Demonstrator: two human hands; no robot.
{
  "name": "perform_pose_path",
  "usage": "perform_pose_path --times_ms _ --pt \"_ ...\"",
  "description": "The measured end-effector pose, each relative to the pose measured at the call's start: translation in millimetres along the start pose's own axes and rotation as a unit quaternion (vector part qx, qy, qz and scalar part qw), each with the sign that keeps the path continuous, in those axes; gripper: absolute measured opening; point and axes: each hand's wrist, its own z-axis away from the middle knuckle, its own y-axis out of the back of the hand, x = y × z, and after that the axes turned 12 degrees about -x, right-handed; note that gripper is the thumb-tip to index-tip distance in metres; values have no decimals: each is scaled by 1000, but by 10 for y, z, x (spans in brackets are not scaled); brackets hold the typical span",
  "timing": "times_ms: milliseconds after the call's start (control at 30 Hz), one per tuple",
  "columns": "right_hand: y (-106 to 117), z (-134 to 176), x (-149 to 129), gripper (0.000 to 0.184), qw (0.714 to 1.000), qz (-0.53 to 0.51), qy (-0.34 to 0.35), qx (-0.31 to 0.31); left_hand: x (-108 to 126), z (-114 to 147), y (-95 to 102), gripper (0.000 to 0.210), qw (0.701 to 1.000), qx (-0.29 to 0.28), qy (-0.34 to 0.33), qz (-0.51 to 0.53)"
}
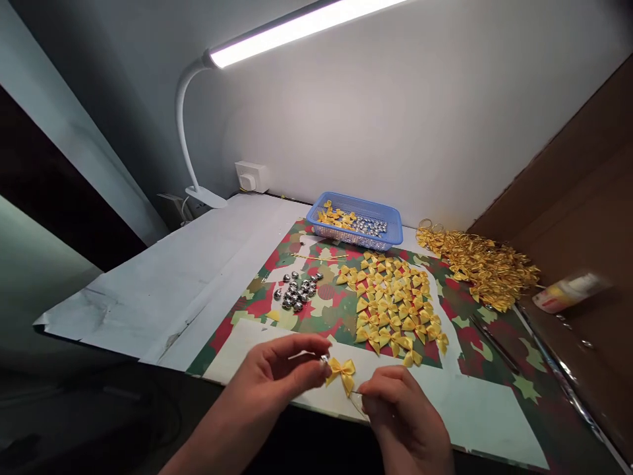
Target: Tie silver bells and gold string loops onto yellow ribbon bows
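**Pinching a Bell and a Yellow Bow at the Table Edge**

Pinching a small silver bell [324, 359] between thumb and fingertips, the left hand [277, 376] was curled nearly closed at the near edge of the table [163, 290]. The bell sat right against the left loop of a yellow satin bow [342, 372], which hung between the two hands. The right hand [400, 412] was also curled, its fingers bent inward and its fingertips closed on the lower right end of the bow; a thin strand seemed to run down from there, though it was too fine to tell clearly.

Both hands hovered over a white strip along the front of a camouflage-patterned sheet [465, 310] with stars. Farther back on that sheet lay a spread of yellow bows [393, 300], set close together, and to its left a small cluster of silver bells [297, 292]. Behind these stood a blue plastic basket [390, 231] that held more bows and bells. To the right of the basket lay a heap of gold cord loops [479, 264]. A blurred bottle [568, 291] lay on its side near the cardboard wall at right. A white clamp lamp [297, 30] shone overhead.
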Motion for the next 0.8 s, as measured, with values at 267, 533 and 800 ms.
perform_pose_path --times_ms 267,533,800 --pt "32 -11 61 18 996 81 16 -25 -17 81 -248 14 983 -72 0 166" --pt "-1 1 46 16 999 49 -7 -11 -81 44 -293 9 981 -105 -78 144" --pt "-55 110 49 10 995 51 -88 6 -130 14 -365 30 955 -2 -256 -148"
